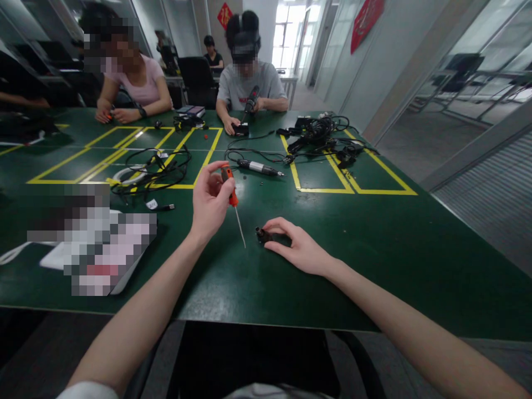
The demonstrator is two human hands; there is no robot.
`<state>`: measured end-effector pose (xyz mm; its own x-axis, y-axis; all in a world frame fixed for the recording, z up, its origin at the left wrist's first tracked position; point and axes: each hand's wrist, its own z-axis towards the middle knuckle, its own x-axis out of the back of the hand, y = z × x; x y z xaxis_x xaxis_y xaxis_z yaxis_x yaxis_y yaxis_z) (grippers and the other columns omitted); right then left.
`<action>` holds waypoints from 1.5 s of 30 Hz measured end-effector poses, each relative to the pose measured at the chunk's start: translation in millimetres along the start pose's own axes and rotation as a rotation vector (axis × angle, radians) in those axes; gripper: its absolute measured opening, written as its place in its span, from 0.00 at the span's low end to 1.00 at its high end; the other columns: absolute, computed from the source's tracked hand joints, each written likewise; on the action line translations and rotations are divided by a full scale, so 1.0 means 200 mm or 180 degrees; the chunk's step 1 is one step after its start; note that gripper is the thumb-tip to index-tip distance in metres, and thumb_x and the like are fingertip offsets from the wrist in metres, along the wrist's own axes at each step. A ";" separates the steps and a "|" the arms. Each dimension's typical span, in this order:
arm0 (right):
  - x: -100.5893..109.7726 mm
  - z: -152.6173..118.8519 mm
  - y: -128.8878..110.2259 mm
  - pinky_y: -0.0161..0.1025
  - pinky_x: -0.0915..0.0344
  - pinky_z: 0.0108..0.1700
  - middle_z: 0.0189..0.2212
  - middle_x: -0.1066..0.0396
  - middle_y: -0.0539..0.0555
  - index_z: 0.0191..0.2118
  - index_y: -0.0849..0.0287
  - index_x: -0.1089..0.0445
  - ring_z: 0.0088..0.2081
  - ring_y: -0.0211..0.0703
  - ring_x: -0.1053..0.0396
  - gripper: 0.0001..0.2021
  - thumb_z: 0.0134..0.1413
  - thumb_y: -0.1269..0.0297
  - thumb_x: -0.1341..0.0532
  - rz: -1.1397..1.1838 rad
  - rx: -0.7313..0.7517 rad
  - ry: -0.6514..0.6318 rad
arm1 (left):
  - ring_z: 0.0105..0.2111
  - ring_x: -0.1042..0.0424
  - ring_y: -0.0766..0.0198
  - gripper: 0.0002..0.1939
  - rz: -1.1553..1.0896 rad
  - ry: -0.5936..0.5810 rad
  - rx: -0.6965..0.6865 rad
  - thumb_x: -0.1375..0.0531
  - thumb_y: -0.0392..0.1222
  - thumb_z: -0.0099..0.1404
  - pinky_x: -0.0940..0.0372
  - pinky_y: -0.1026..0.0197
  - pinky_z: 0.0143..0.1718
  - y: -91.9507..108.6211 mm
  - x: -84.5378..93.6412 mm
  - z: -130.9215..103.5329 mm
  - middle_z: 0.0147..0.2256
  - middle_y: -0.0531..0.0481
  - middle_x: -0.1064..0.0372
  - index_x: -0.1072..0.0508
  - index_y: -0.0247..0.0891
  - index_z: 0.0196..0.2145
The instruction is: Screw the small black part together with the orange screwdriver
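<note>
My left hand (211,197) is closed round the orange and black handle of a screwdriver (230,185). Its thin shaft points down towards the table, the tip just left of my right hand (297,244). Between the thumb and fingers of that hand is a small dark part (262,235) with a short round end, held low at the table top; its exact kind is too small to make out. Beyond both hands lies a black and silver pen-shaped power tool (261,168) with a cable.
Tangled black cables (320,136) lie at the back right, and more cables (153,172) at the left. Yellow tape (328,191) marks boxes on the green table (374,244). A pixelated flat item (133,271) rests front left. Across the table a person (249,83) holds a dark tool.
</note>
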<state>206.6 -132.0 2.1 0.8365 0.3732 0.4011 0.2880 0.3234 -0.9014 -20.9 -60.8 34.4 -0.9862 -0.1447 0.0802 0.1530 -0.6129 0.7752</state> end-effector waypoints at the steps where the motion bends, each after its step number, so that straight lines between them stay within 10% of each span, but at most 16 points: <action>1: 0.00 0.00 0.01 0.55 0.31 0.61 0.48 0.19 0.56 0.50 0.52 0.32 0.53 0.53 0.21 0.13 0.62 0.62 0.33 0.0013 0.0004 -0.0009 | 0.21 0.32 0.72 0.16 -0.0040 0.0029 -0.0116 0.37 0.47 0.71 0.37 0.71 0.18 0.01 0.00 0.00 0.31 0.56 0.30 0.30 0.44 0.54; 12: 0.01 0.00 0.02 0.52 0.27 0.55 0.45 0.19 0.56 0.47 0.54 0.28 0.47 0.51 0.22 0.12 0.61 0.60 0.31 -0.0165 0.0025 0.0042 | 0.38 0.23 0.64 0.23 0.0249 0.0038 -0.1051 0.40 0.55 0.76 0.27 0.65 0.35 0.08 -0.04 -0.09 0.46 0.49 0.27 0.36 0.51 0.64; 36: 0.01 0.00 0.04 0.50 0.27 0.54 0.45 0.19 0.55 0.48 0.54 0.29 0.47 0.49 0.22 0.11 0.62 0.62 0.32 -0.0290 0.0142 0.0033 | 0.39 0.21 0.66 0.25 0.0283 0.0008 -0.1400 0.40 0.50 0.77 0.26 0.67 0.34 0.07 -0.06 -0.10 0.58 0.45 0.28 0.38 0.49 0.67; 45: 0.01 0.00 0.03 0.48 0.27 0.52 0.44 0.19 0.55 0.47 0.55 0.29 0.45 0.48 0.22 0.10 0.61 0.63 0.32 -0.0284 0.0159 0.0051 | 0.42 0.18 0.61 0.30 0.0041 -0.0599 -0.1276 0.45 0.51 0.79 0.22 0.61 0.38 0.11 -0.07 -0.13 0.56 0.43 0.24 0.48 0.50 0.73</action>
<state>209.7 -128.6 -2.8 0.8160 0.3272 0.4765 0.3384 0.3979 -0.8527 -2.8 -92.6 33.7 -0.9727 -0.0329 0.2298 0.1410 -0.8701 0.4722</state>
